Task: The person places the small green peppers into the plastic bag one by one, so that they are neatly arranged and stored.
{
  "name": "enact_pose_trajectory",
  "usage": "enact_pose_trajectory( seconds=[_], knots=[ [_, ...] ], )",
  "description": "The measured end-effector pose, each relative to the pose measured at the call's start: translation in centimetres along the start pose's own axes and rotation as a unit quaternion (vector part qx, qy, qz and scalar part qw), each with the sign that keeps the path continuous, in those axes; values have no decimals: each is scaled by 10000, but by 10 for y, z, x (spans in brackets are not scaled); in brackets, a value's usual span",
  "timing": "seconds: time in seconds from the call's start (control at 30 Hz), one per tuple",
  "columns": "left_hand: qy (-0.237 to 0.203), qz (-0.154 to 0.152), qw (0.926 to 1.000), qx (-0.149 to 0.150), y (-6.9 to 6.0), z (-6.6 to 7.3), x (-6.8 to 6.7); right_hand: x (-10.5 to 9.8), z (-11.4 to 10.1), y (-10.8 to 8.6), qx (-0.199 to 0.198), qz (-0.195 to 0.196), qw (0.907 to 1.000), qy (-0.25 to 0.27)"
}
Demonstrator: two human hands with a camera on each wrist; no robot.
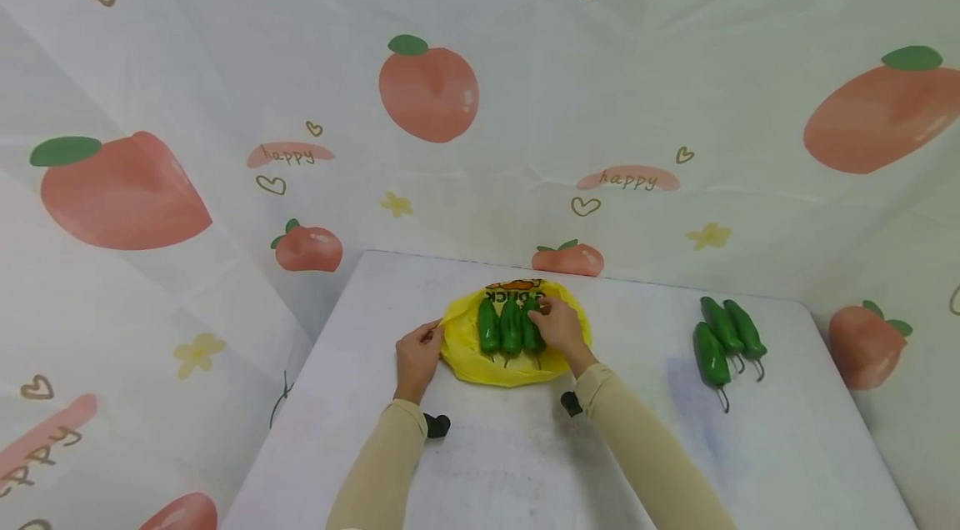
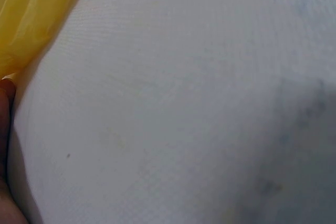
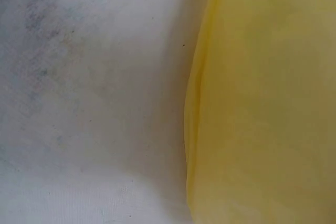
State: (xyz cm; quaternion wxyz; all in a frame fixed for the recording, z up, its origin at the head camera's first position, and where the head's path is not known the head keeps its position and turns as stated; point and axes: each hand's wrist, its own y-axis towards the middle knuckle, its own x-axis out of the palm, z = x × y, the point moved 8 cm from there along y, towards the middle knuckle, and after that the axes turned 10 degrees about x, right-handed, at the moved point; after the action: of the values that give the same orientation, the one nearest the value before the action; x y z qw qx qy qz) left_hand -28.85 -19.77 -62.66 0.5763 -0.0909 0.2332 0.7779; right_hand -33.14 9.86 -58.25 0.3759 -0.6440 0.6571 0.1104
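A yellow plastic bag [image 1: 463, 357] with dark lettering and an orange print lies spread on the table. Three green peppers rest side by side on it: a left one [image 1: 489, 328], a middle one [image 1: 512, 328] and a right one [image 1: 533, 338], stems toward me. My left hand [image 1: 417, 362] pinches the bag's left edge; part of it shows at the border of the left wrist view. With thumb and fingers, my right hand [image 1: 562, 330] holds the upper end of the right pepper. Only the bag [image 3: 262, 103] and table appear in the right wrist view.
Three more green peppers [image 1: 711, 353] lie together on the right side of the white table [image 1: 510, 463]. Behind the table hangs a pale curtain [image 1: 510, 172] printed with fruit and flowers. Dark wrist pieces [image 1: 437, 427] sit under both sleeves.
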Motion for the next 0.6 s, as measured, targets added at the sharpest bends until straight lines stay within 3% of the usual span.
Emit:
enact_pose_trajectory(
  seconds=[0.4,0.6],
  knots=[
    [19,-69,9999,-118,0,5,2,-10,-11,-12,-353,-165,9990,-229],
    [110,17,9999,-16,-1,4,-1,-17,-23,-19,-928,-17,9955,-199]
  ],
)
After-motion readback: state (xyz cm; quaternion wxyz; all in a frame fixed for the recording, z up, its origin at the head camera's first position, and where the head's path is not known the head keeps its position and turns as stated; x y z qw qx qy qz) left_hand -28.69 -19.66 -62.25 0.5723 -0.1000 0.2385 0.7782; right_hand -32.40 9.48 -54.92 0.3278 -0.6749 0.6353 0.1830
